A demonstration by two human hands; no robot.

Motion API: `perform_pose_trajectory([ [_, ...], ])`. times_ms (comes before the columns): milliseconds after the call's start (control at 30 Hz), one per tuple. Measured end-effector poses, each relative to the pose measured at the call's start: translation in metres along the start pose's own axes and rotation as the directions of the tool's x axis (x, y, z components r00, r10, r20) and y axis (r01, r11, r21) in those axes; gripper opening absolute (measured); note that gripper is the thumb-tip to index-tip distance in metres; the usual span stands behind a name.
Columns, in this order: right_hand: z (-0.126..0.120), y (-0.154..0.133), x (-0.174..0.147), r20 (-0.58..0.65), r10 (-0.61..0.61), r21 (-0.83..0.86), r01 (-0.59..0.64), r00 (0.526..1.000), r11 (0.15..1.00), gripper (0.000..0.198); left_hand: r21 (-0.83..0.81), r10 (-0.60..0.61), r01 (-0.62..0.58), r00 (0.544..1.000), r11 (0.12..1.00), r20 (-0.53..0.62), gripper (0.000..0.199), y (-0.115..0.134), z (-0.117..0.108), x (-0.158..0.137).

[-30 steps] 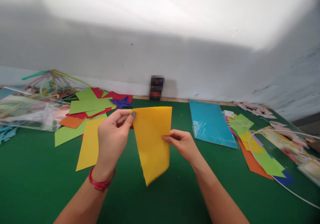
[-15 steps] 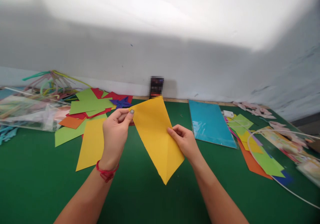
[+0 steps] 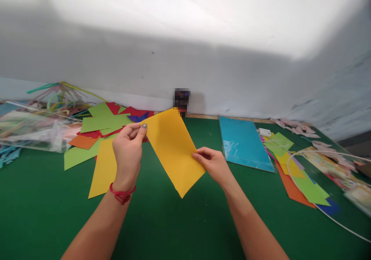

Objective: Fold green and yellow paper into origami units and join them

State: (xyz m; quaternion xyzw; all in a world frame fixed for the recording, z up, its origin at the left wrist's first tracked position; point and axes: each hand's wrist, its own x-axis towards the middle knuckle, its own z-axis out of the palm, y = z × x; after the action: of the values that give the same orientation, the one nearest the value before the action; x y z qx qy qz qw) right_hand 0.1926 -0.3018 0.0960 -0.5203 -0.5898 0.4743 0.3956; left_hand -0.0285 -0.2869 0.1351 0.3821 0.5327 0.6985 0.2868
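Holding 1 yellow paper sheet [image 3: 173,151] above the green table [image 3: 185,221], 2 bare hands are in view. Left hand [image 3: 127,157] pinches the sheet's upper left corner between thumb and fingers, grip closed on the paper; 1 red string bracelet [image 3: 121,194] sits on that wrist. Right hand [image 3: 213,165] grips the sheet's right edge, thumb on the front face, fingers behind. Sheet is plain yellow, matte, tilted so that 1 corner points down toward the table and 1 points up toward the wall; it hangs in the air between the hands, clear of the table. Surface looks flat, with a faint crease hard to confirm. Count on the table: 1 second yellow sheet [image 3: 102,171] lying flat just behind the left hand, 1 pile of green, red and orange papers [image 3: 101,124] at the left rear, 1 clear plastic bag [image 3: 31,130] at far left, 1 blue packet [image 3: 243,142] right of centre, 1 loose stack of mixed coloured sheets [image 3: 301,178] at the right, 1 thin white hoop [image 3: 321,209] lying across that stack.
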Motion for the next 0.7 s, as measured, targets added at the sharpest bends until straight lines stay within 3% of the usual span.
perform_pose_trajectory([
  [167,0.002,-0.001,-0.003,-0.014,0.089,-0.010,-0.090,0.996,0.996,0.031,-0.005,0.032,-0.032,0.998,0.999,-0.046,0.017,-0.001,-0.003,0.005],
  [433,0.001,0.001,-0.002,0.136,-0.003,0.017,0.001,0.991,1.000,0.025,-0.040,0.019,-0.022,0.997,0.999,-0.081,0.019,-0.002,-0.007,0.013],
  [600,-0.006,-0.001,-0.005,0.263,0.077,-0.184,-0.028,0.962,0.983,0.029,0.025,0.017,-0.017,1.000,1.000,-0.017,0.019,0.007,-0.011,0.012],
  [700,-0.014,-0.006,-0.005,0.212,0.002,-0.291,0.061,0.977,0.955,0.036,0.078,-0.031,0.025,0.996,0.997,0.079,0.018,0.014,-0.015,0.010],
])
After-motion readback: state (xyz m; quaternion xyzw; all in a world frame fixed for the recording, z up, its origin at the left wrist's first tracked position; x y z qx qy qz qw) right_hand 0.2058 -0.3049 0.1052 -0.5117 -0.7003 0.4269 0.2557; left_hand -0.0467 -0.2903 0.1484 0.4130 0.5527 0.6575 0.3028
